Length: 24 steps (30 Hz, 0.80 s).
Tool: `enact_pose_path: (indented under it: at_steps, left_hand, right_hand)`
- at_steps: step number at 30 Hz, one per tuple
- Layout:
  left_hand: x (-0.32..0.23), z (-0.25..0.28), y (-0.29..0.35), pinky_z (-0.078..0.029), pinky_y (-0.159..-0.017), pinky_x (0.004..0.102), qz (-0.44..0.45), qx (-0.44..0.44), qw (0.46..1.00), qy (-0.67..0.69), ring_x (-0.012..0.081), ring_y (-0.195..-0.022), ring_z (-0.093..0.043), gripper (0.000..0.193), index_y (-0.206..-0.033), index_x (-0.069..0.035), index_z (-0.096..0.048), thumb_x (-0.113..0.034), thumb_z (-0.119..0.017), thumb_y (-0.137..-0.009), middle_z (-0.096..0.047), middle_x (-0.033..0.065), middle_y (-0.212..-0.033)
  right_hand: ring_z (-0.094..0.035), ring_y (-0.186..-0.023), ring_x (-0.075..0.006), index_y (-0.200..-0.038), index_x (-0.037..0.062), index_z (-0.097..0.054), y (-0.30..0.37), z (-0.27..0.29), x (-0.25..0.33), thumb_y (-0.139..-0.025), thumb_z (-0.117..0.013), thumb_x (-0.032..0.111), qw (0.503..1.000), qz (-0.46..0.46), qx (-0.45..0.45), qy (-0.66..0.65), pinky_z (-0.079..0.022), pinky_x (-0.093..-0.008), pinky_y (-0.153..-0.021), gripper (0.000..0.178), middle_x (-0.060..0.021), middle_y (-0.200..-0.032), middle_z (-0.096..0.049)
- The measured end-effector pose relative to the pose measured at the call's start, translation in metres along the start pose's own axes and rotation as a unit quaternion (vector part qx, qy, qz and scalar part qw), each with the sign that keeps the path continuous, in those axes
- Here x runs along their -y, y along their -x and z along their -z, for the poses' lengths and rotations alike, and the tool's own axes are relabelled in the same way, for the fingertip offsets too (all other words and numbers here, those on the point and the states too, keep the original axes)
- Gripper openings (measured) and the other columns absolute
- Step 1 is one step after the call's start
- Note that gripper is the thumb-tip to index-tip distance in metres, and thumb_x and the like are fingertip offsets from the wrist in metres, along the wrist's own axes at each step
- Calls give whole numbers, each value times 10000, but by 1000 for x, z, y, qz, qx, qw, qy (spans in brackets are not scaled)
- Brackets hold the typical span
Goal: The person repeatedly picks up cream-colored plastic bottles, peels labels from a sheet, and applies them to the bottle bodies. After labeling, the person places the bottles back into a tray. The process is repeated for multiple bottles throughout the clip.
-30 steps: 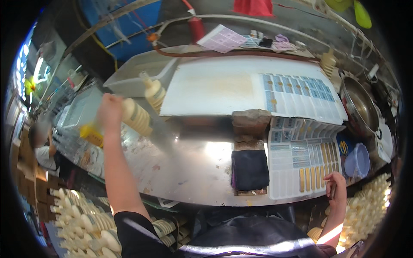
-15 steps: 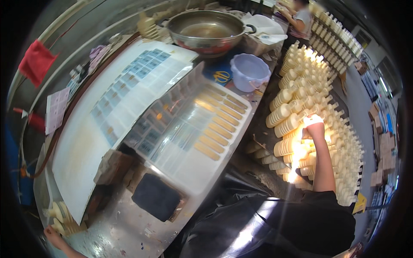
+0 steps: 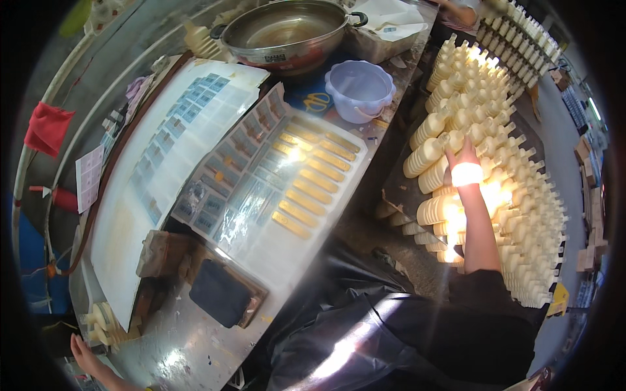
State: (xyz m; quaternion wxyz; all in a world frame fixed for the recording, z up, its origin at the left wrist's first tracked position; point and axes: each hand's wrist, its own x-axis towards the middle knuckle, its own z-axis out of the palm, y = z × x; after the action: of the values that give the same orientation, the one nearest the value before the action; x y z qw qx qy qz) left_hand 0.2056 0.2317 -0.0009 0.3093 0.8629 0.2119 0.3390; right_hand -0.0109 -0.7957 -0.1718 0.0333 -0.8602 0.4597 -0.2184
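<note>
Over the long rows of cream ribbed bottles (image 3: 435, 133) on the right, my right hand (image 3: 462, 158) reaches out with fingers stretched among the bottle necks. Its thumb is apart from the fingers, and a bright patch of light covers the wrist. Whether the fingertips touch a bottle, I cannot tell. At the lower left, my left hand (image 3: 82, 353) is open with its fingers straight and nothing in it. A few cream ribbed pieces (image 3: 107, 326) lie beside it at the corner of the metal table (image 3: 176, 348).
On the table are a white tray (image 3: 274, 267) with gold strips and blue-printed clear sheets, a slanted white board (image 3: 117, 228), a dark pad (image 3: 220, 293), a lilac bucket (image 3: 360, 91) and a large metal pan (image 3: 287, 39). Another person's arm (image 3: 460, 12) shows at the far right.
My right hand has gone from closed to stretched fingers and moved farther over the bottles. The left hand's fingers have straightened, away from the cream pieces. The whole view has shifted slightly.
</note>
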Motion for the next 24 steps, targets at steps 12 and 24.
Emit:
enact_pose_path:
  at_steps: [12, 24]
  left_hand:
    - [-137, -75, 147, -493, -878, 243, -45, 147, 973, 171, 99, -988, -637, 256, -1225, -40, -692, -200, -643, -1031, -705, 31, -1111]
    - [-271, -149, 285, -508, -944, 282, -40, 527, 776, 344, 139, -1059, -638, 420, -1308, -30, -644, -81, -731, -901, -692, 72, -1193]
  right_hand:
    - [-665, -1032, -462, -1079, -20, -646, -51, -61, -22, -906, -657, 402, 995, 13, 100, 2, -515, -523, -890, 456, -295, -1052, -706]
    - [-659, -758, -170, -928, 13, -642, 11, 166, 135, -792, -746, 219, 882, 284, 261, -272, -519, -312, -694, 268, -69, -791, -663]
